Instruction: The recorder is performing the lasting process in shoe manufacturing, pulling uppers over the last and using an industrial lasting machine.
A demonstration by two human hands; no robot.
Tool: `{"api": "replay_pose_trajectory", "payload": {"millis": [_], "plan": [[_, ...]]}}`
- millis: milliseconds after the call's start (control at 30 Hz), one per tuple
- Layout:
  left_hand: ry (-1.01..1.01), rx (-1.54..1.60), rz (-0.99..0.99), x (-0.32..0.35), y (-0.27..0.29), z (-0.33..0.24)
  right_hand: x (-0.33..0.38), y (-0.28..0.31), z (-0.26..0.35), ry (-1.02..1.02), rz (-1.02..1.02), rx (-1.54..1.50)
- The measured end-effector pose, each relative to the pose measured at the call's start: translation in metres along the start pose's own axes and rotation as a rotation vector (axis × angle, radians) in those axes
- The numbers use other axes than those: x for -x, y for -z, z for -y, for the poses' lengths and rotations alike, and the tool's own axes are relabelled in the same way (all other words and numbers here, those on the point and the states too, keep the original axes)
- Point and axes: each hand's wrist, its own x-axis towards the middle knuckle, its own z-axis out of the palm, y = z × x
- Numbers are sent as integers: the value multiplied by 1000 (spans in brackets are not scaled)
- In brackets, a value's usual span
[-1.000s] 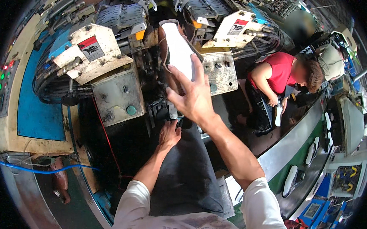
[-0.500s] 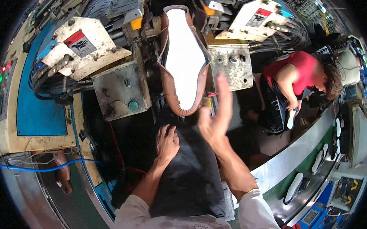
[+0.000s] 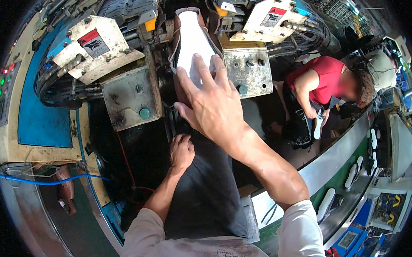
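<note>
A brown leather shoe upper (image 3: 175, 85) sits sole side up in the machine between the two plates, its toe toward me. A white insole (image 3: 190, 45) covers its underside. My right hand (image 3: 214, 99) lies over the toe half with fingers spread, the fingertips on or just above the white surface; it hides most of the toe. My left hand (image 3: 182, 151) is below the shoe, by the dark cloth over my lap, its fingers curled in. Whatever is under those fingers, if anything, is hidden.
Metal boxes with knobs (image 3: 130, 100) (image 3: 247, 70) flank the shoe, below cream guard plates (image 3: 95, 50) and hoses. At right a person in red (image 3: 319, 80) bends over a white-soled shoe. A conveyor (image 3: 339, 180) carries several white-soled shoes. A lit button panel (image 3: 5, 90) stands far left.
My right hand has swung up and left from beside the shoe to over its toe half. My left hand stays low with curled fingers. The view has shifted slightly.
</note>
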Motion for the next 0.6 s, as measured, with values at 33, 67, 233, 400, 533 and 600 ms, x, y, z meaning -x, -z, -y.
{"api": "replay_pose_trajectory", "payload": {"millis": [33,67,233,400,533,600], "plan": [[-4,1,-2,-2,-1,1,-4,-1,-2,5,-21,4],[-8,-12,5,-3,-1,3,-9,-2,-4,11,-41,7],[39,6,26,-10,0,-2,-68,-13,-20,28,-69,29],[45,27,66,-16,-4,-7,-122,-32,-48,41,-129,-32],[71,40,94,-22,-2,-7,-150,-27,-58,49,-63,-96],[77,23,75,-24,-4,-4,-150,-24,-58,58,-78,-97]]}}
